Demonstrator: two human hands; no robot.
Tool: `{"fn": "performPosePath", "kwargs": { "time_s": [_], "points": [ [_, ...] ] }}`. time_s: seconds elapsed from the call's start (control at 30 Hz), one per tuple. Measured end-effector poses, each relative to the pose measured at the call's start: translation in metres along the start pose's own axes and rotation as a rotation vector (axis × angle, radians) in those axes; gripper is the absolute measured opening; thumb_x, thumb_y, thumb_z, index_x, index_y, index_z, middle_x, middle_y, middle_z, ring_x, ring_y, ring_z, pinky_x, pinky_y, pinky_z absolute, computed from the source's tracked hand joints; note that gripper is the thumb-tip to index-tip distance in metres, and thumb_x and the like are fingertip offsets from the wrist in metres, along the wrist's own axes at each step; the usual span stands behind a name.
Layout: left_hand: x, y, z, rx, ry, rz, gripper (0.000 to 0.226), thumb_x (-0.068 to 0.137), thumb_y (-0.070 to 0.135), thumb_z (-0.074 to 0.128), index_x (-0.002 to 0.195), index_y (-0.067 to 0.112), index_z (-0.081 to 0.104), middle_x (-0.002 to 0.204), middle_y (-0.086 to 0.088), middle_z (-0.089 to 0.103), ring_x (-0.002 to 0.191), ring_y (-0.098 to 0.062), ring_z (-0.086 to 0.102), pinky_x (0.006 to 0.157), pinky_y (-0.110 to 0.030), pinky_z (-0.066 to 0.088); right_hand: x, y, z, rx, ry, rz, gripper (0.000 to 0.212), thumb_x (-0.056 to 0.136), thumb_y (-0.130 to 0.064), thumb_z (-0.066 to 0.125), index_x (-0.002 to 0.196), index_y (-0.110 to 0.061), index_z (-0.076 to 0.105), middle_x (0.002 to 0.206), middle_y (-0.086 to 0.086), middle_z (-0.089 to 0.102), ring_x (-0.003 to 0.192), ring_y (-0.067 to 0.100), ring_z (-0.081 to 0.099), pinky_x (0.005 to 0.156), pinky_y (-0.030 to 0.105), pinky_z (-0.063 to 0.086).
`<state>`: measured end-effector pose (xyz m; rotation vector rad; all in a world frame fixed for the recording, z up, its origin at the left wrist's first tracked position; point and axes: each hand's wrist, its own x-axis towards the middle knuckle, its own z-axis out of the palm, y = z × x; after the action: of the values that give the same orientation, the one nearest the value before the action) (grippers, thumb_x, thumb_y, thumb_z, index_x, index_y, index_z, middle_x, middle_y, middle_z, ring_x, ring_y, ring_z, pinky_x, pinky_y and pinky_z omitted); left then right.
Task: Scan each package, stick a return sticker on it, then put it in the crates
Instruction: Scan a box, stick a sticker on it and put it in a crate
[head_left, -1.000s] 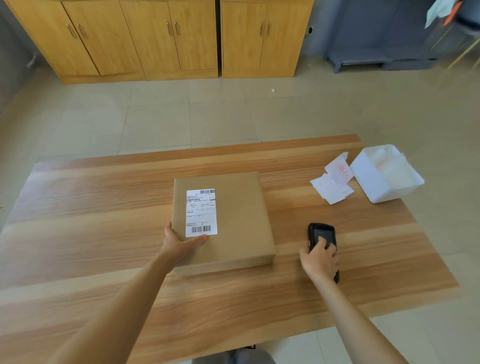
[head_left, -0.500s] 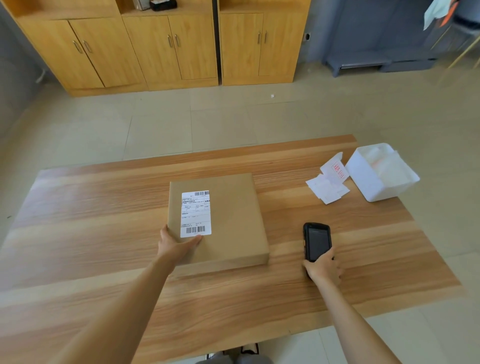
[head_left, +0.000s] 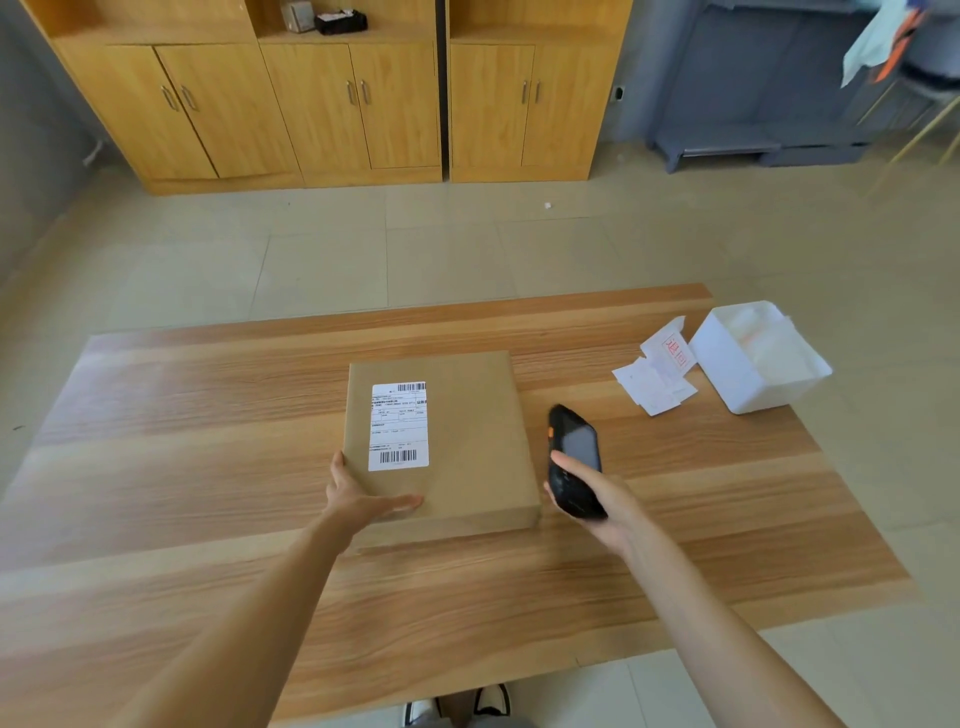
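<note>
Scanning: our right hand (head_left: 605, 499) grips the scanner (head_left: 574, 460) beside the package (head_left: 467, 441).
Steadying: our left hand (head_left: 363, 501), fingers flat, rests on its corner.

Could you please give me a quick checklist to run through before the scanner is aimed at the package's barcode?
1. Shipping label faces up, both barcodes uncovered: ok.
2. Package lies flat on the table, left hand steadying its near corner: ok.
3. Scanner gripped by the right hand, lifted beside the package: ok.
4. Scanner window pointing at a barcode: not ok, it points past the package's right side.
5. Scanner powered on: cannot tell, screen looks dark.
6. Return stickers ready beside the white box: ok.
</note>
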<state>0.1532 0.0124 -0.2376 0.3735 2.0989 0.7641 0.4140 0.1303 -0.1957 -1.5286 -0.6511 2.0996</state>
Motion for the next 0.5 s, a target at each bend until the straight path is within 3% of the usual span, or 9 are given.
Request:
{"fn": "performPosePath", "kwargs": {
  "time_s": [0.1,0.3,0.4,0.5],
  "points": [
    [-0.002,0.002,-0.001,-0.024,-0.004,-0.004,0.137,0.058,0.023,0.092,0.152,0.019,-0.008,0.155,-0.008,0.018,0.143,-0.027,0.021,0.117,-0.044,0.021,-0.021,-0.01,0.034,0.066,-0.166,0.009,0.034,0.071,-0.006,0.077,0.1,0.005,0.064,0.093,0.018,0.068,0.081,0.028,0.07,0.058,0.026,0.058],
    [-0.007,0.005,-0.005,-0.02,-0.035,-0.006,0.137,0.059,0.023,0.091,0.152,0.018,-0.01,0.156,-0.01,0.016,0.143,-0.029,0.021,0.117,-0.046,0.02,-0.047,-0.007,0.083,0.047,-0.302,0.044,0.008,0.082,0.002,0.066,0.088,0.005,0.063,0.076,0.018,0.069,0.076,0.028,0.068,0.068,0.032,0.059],
    [-0.008,0.006,-0.003,0.0,-0.042,-0.011,0.137,0.06,0.023,0.091,0.152,0.019,-0.011,0.155,-0.011,0.015,0.142,-0.029,0.021,0.117,-0.046,0.021,-0.052,0.002,0.096,-0.013,-0.289,0.059,0.012,0.08,0.004,0.066,0.091,0.007,0.062,0.08,0.02,0.067,0.075,0.03,0.067,0.064,0.033,0.061],
    [-0.008,0.005,-0.003,0.015,-0.042,-0.019,0.138,0.059,0.022,0.091,0.152,0.02,-0.012,0.154,-0.011,0.016,0.141,-0.029,0.023,0.116,-0.045,0.023,-0.055,0.016,0.104,-0.109,-0.254,0.088,0.041,0.075,0.006,0.07,0.113,0.008,0.053,0.088,0.025,0.066,0.072,0.034,0.069,0.057,0.033,0.058]
  ]
}}
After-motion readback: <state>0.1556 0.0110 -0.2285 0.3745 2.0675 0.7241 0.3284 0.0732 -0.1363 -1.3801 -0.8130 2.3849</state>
